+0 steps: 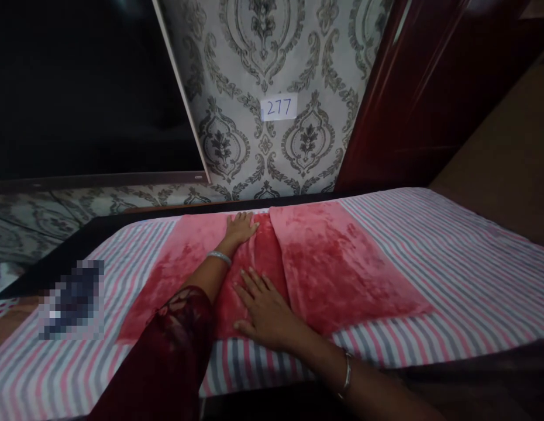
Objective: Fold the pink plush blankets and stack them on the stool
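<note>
A red and pink plush cloth (337,275) lies spread on a striped sheet (430,234). Its right part forms a flat panel, whose edge runs from back to front beside a darker red, slightly wrinkled middle strip. My left hand (241,228) rests palm down near the cloth's far edge, fingers spread. Closer to me, my right hand (265,313) lies flat on the middle strip near the front edge, also with fingers apart. Neither hand grips anything. Cloth beneath both palms is hidden.
At the left, a blurred dark object (74,301) sits on the sheet. A large television (92,88) stands behind on the left, and a dark red glossy panel (412,99) on the right. Patterned wallpaper (263,152) carries a paper label (279,107) reading 277.
</note>
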The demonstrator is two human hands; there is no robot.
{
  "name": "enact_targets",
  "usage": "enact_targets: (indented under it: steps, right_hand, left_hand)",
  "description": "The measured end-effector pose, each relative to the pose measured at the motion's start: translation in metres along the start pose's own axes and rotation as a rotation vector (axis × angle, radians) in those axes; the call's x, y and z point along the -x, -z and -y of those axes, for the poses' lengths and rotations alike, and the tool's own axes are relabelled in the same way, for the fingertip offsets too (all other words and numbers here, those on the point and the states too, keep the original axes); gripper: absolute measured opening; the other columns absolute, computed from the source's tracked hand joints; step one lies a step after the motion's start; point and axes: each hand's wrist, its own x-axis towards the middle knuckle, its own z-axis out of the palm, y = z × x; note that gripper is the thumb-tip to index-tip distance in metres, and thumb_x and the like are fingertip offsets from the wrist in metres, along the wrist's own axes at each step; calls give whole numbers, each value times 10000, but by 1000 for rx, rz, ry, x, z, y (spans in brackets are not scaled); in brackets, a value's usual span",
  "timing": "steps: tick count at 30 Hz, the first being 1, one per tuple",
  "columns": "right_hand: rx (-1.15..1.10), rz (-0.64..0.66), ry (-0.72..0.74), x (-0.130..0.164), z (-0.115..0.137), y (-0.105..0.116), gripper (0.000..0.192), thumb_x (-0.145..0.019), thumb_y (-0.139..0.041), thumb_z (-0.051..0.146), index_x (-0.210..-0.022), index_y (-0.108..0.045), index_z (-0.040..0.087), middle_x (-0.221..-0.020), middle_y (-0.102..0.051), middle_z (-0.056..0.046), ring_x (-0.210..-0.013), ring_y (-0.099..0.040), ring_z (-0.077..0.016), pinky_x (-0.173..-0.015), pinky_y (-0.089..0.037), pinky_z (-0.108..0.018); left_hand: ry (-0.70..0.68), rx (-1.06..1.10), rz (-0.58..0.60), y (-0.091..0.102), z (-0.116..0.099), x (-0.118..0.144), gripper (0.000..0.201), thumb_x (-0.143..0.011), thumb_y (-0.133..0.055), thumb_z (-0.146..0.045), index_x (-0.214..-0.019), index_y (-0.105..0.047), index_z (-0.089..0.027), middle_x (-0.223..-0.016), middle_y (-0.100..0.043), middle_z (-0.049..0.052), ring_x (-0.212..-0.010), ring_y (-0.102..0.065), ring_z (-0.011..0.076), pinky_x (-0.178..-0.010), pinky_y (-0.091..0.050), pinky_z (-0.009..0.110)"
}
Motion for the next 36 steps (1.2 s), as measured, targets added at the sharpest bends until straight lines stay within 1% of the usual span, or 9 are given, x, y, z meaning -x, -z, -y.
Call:
enact_targets:
  steps: [3,6,10,16,20,23,26,32,36]
  right_hand:
    - [5,10,-14,-2,1,0,822,-946,-552,575,-1597,-264,164,-1677,-92,-129,-1551,22,-263,-1246,-40,-502]
    - [16,1,-9,-4,1,1,794,-962,-519,563,-1595,-267,155,-1676,-115,-132,-1552,21,-252,-1246,-40,-488]
    - [21,12,-7,-4,-1,2,786,-956,-526,560,-1596,-268,183,-1682,-108,-104,-1553,10,-243,-1244,-56,-487]
    - [-19,40,-50,-9,10,21,707,-986,-487,536,-1569,-342,164,-1662,-202,-133,-1550,-73,-274,-1235,-105,-516]
    - [-2,-33,-78,-14,23,25,656,-1003,-473,484,-1577,-329,200,-1662,-208,-126,-1547,-99,-275,-1230,-111,-531]
    - [32,23,-83,-14,26,16,676,-983,-513,491,-1580,-324,236,-1674,-157,-105,-1550,-34,-296,-1222,-98,-568]
    - [56,49,-93,-10,24,9,689,-981,-519,499,-1581,-323,221,-1677,-141,-107,-1550,-18,-292,-1226,-85,-558]
    - [69,40,-86,-12,26,15,645,-989,-518,465,-1554,-374,190,-1646,-251,-157,-1537,-135,-328,-1211,-98,-604]
    - [-48,-70,-8,-31,53,17,877,-892,-682,432,-1599,-241,160,-1629,-274,-203,-1516,-218,-336,-1216,-194,-528]
  left_hand:
    - [19,40,8,4,0,-1,700,-976,-321,-554,-1554,-333,-159,-1623,-324,180,-1521,-233,323,-1204,-119,596]
    - [29,114,18,22,5,-2,692,-992,-262,-560,-1560,-335,-171,-1625,-326,146,-1516,-270,259,-1207,-216,481]
    - [86,184,-54,57,37,15,685,-973,-355,-491,-1574,-302,-166,-1653,-272,108,-1528,-232,200,-1195,-253,344]
    - [402,229,-103,92,120,106,713,-798,-604,-482,-1414,-536,-129,-1486,-526,193,-1430,-414,365,-1137,-352,449]
    - [580,360,-70,96,153,167,652,-738,-638,-582,-1198,-655,-121,-1089,-737,196,-1066,-692,356,-850,-547,428]
    - [615,535,1,95,157,191,567,-684,-657,-673,-924,-680,-159,-707,-703,67,-696,-701,244,-616,-540,328]
    - [604,689,65,95,154,200,552,-572,-756,-684,-758,-631,-180,-563,-613,-2,-558,-629,184,-539,-498,279]
    - [589,858,118,99,145,207,479,-495,-858,-569,-669,-620,-192,-584,-660,32,-560,-645,210,-542,-530,317]
    - [523,902,52,116,132,207,419,-597,-791,-547,-769,-693,-178,-770,-751,105,-718,-718,276,-661,-596,386]
